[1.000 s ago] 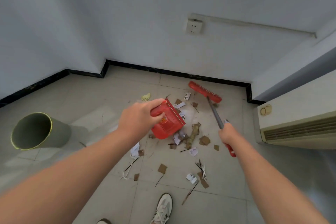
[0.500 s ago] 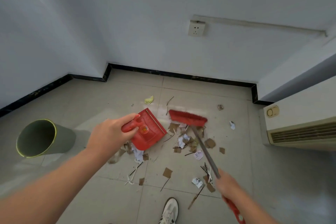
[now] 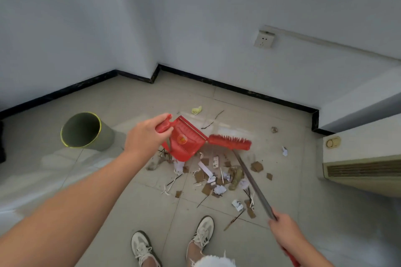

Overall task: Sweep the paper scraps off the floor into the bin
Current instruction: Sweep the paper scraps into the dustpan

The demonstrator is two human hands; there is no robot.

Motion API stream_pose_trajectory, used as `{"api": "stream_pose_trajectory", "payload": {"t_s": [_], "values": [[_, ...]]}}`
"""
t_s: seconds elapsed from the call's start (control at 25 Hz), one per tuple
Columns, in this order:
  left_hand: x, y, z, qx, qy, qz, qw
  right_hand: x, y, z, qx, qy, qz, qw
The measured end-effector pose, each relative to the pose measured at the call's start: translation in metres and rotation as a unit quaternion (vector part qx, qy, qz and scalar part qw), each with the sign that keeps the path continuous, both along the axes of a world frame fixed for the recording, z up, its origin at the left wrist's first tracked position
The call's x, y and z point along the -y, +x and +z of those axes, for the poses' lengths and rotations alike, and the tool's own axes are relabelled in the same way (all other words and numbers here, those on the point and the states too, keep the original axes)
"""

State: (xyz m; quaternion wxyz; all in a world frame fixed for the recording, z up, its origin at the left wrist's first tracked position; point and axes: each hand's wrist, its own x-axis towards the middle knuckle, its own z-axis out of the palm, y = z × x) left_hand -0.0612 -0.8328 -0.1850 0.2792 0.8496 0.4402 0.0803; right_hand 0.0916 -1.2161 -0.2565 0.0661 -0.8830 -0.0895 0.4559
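Note:
My left hand (image 3: pixel 145 134) grips the handle of a red dustpan (image 3: pixel 186 143), held tilted above the floor. My right hand (image 3: pixel 282 228) holds the metal shaft of a red broom (image 3: pixel 230 142); its brush head touches the dustpan's right edge. A pile of paper scraps (image 3: pixel 213 178), white bits, brown cardboard pieces and thin sticks, lies on the tiles below both tools. A green bin (image 3: pixel 83 131) with a yellow rim stands to the left, leaning toward me, its inside dark.
A yellow scrap (image 3: pixel 197 110) lies near the far wall, and single scraps (image 3: pixel 284 151) sit to the right. A beige air-conditioner unit (image 3: pixel 364 158) stands at right. My two white shoes (image 3: pixel 201 234) are below the pile. A black skirting runs along the walls.
The broom head has swung left from the far wall to the dustpan's edge. My right hand has pulled back toward me. The dustpan has shifted left and lower in view; the pile has bunched together.

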Motion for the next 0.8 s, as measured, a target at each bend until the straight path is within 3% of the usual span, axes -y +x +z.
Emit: {"api": "stream_pose_trajectory", "payload": {"t_s": [0.24,0.52,0.8], "values": [[-0.034,-0.029,0.005,0.089,-0.031,0.120,0.988,-0.111,0.048,-0.027,0.003,0.061,-0.024,0.998],[-0.042,-0.062,-0.007,0.094,-0.053,0.132,0.985,-0.231,0.109,-0.108,-0.059,0.102,-0.054,0.992],[-0.021,-0.077,-0.046,0.023,-0.040,0.164,0.985,-0.228,0.127,-0.144,-0.136,0.003,-0.010,0.991]]}}
